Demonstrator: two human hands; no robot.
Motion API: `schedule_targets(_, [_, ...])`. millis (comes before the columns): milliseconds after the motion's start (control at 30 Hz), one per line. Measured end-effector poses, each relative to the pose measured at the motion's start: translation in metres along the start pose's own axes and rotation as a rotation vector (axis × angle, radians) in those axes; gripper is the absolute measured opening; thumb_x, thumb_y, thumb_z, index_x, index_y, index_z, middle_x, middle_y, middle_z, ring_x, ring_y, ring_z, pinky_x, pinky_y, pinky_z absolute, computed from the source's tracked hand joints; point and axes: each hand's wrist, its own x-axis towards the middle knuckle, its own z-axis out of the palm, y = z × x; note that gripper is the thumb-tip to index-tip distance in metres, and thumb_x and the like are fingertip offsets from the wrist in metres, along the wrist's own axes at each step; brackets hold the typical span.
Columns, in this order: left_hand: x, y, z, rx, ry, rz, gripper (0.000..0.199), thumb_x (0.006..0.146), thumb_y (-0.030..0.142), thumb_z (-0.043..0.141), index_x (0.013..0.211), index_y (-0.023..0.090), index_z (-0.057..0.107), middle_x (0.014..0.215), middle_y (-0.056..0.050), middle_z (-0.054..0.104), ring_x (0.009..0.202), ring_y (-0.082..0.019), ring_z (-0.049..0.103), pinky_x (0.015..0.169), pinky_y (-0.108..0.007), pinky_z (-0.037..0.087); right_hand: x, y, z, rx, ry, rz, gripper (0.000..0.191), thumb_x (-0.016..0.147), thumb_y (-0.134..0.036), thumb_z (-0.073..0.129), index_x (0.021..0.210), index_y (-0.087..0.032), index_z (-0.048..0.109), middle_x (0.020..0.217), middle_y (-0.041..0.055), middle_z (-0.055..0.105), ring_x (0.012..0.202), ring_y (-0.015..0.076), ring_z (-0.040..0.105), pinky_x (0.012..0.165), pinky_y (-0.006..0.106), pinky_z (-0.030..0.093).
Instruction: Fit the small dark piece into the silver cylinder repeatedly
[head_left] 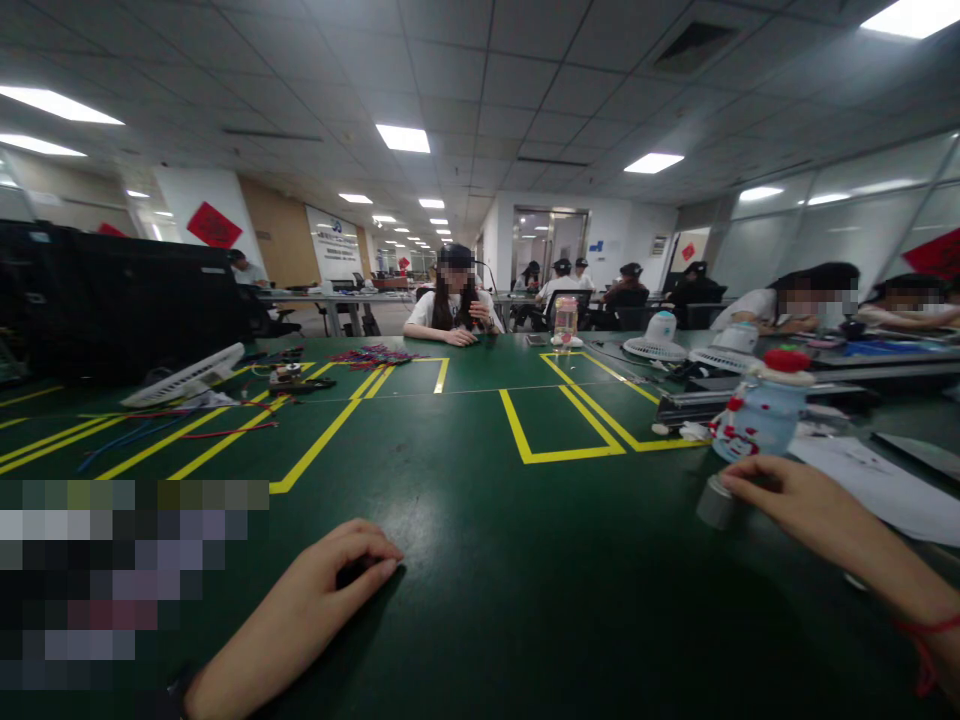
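My left hand [345, 575] rests low over the green table [465, 520], thumb and fingertips pinched together. Whatever lies between those fingertips, if anything, is too small to make out. On the right, my right hand [780, 490] grips the top edge of a small grey cylinder [718, 502] between thumb and fingers. The cylinder is slightly tilted, and I cannot tell whether its base touches the table. Just behind it stands a pale blue bottle [761, 415] with a red top and a printed figure. White paper sheets [877, 480] lie beside my right wrist.
Yellow tape [574, 455] marks outlines on the table. Red and blue wires [135, 435], a white fan [184, 378] and a wire bundle [375, 356] lie at left. White fans [654, 338] and metal rails [697, 402] are at right. A person [454, 300] sits opposite.
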Motion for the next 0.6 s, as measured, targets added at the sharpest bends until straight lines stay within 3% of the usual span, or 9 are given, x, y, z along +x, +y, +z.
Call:
schedule_targets(300, [0.0003, 0.0015, -0.001, -0.015, -0.023, -0.013, 0.023, 0.089, 0.04, 0.049, 0.095, 0.027, 0.067, 0.103, -0.002, 0.063, 0.098, -0.021, 0.059, 0.091, -0.034, 0.045, 0.0001, 0.0001, 0.0008, 0.022, 0.012, -0.005, 0.054, 0.072, -0.064, 0.048, 0.096, -0.02, 0.067, 0.098, 0.0079, 0.066, 0.086, 0.0246, 0.061, 0.074, 0.036, 0.045])
schedule_targets(600, [-0.0003, 0.0011, -0.0013, -0.047, -0.025, -0.02, 0.023, 0.088, 0.041, 0.049, 0.094, 0.027, 0.067, 0.102, -0.002, 0.063, 0.097, -0.022, 0.059, 0.09, -0.035, 0.046, -0.0031, -0.0038, -0.0016, 0.016, -0.013, 0.021, 0.048, 0.076, -0.059, 0.047, 0.098, -0.021, 0.067, 0.1, 0.0069, 0.066, 0.088, 0.0234, 0.061, 0.077, 0.034, 0.044])
